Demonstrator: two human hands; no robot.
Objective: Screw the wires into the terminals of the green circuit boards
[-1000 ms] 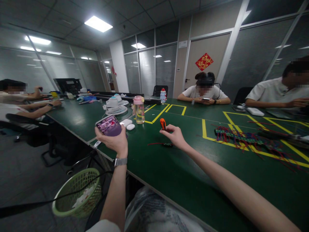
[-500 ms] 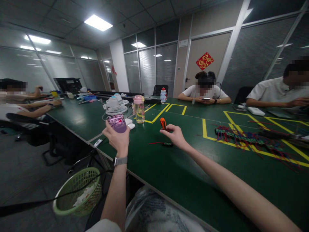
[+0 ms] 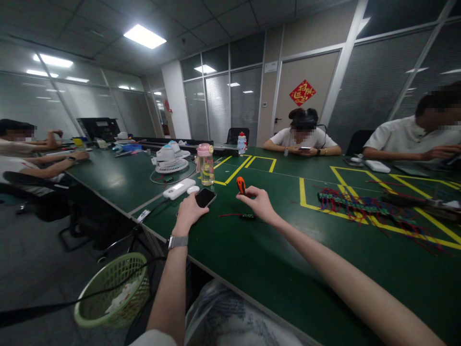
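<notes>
My left hand (image 3: 190, 212) is closed round the near edge of a phone (image 3: 206, 197), low at the green table. The phone's screen is dark and its thumb side faces me. In a pinch, my right hand (image 3: 260, 203) holds an orange-and-black screwdriver (image 3: 240, 184), its handle end pointing up; the lower part is hidden by the fingers. Just below that hand lies a small circuit board (image 3: 248, 216) with a red wire. Beside the phone are a white power bank (image 3: 179, 189) and a small rounded white case (image 3: 193, 190).
A pink-lidded bottle (image 3: 206, 166) stands beyond the phone, with white fans (image 3: 170, 161) to its left. Bundled wired boards (image 3: 356, 204) lie on the right of the table (image 3: 273, 269). Co-workers sit opposite and at left. A green basket (image 3: 111, 288) stands on the floor.
My left hand has turned and lowered the phone from upright down to the table; its lit screen is now dark. The power bank has come into view. My right hand has barely moved.
</notes>
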